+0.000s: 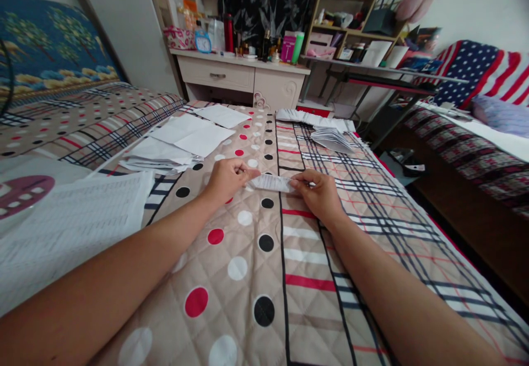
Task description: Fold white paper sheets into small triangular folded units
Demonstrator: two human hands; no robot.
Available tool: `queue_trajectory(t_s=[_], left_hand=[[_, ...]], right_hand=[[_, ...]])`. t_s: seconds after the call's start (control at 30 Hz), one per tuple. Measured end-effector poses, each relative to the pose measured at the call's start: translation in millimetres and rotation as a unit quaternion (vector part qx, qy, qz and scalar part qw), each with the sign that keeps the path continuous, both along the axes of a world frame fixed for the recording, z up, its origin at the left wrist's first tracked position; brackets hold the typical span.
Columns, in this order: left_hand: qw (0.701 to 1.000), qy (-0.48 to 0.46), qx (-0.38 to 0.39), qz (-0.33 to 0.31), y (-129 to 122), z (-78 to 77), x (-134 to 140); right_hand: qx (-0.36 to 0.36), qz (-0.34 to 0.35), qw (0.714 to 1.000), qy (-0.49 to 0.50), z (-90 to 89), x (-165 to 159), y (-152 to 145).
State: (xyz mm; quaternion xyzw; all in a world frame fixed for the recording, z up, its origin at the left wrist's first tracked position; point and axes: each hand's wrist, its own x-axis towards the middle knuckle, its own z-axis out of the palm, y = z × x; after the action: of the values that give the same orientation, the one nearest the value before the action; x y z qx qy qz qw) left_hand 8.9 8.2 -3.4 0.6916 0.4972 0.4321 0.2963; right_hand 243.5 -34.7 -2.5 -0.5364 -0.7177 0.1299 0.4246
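Between my two hands a narrow folded strip of printed paper [273, 183] is held by its ends, low over the quilted bed cover. My left hand [228, 181] pinches the left end between thumb and fingers. The right end is gripped by my right hand [319, 190] in the same way. Beyond the right hand lie a fan-folded paper [332, 139] and a row of folded paper strips [312, 118]. Left of my left hand rests a pile of white paper sheets [190, 134], some overlapping.
Printed sheets [82, 217] lie at the near left, beside a white bag with a pink print [27, 195]. The quilt [243, 267] spreads beneath everything. A white dresser [231, 76] with bottles and a blue clock [202, 41] stands at the far end. A desk [384, 71] is at the right.
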Motion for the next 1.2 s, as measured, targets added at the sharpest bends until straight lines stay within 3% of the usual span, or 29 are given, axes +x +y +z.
queue_trajectory(t_s=[0.13,0.23,0.4,0.7,0.93,1.2], left_hand=[[0.995,-0.085,0.028,0.049,9.1,-5.3,-9.3],[0.992,-0.111,0.053,0.011,11.6,-9.6,-9.9],[0.997,0.002,0.039,-0.065,4.8,-11.7,-1.4],[0.996,0.055,0.058,-0.051,2.4,-11.1,0.1],[0.995,0.069,0.061,-0.044,-1.6,-9.1,4.7],[0.968,0.189,0.166,-0.012,-11.1,-5.4,14.9]], right_hand=[[0.087,-0.049,0.995,-0.018,-1.5,9.3,0.3],[0.095,-0.067,0.992,-0.059,-1.4,11.3,0.0],[0.074,-0.042,0.983,-0.164,-2.4,5.9,-0.6],[0.113,-0.012,0.971,-0.210,3.2,-9.0,-7.5],[0.057,-0.087,0.968,-0.227,2.4,-10.2,-3.2],[0.059,-0.100,0.971,-0.211,3.2,-16.7,-4.3]])
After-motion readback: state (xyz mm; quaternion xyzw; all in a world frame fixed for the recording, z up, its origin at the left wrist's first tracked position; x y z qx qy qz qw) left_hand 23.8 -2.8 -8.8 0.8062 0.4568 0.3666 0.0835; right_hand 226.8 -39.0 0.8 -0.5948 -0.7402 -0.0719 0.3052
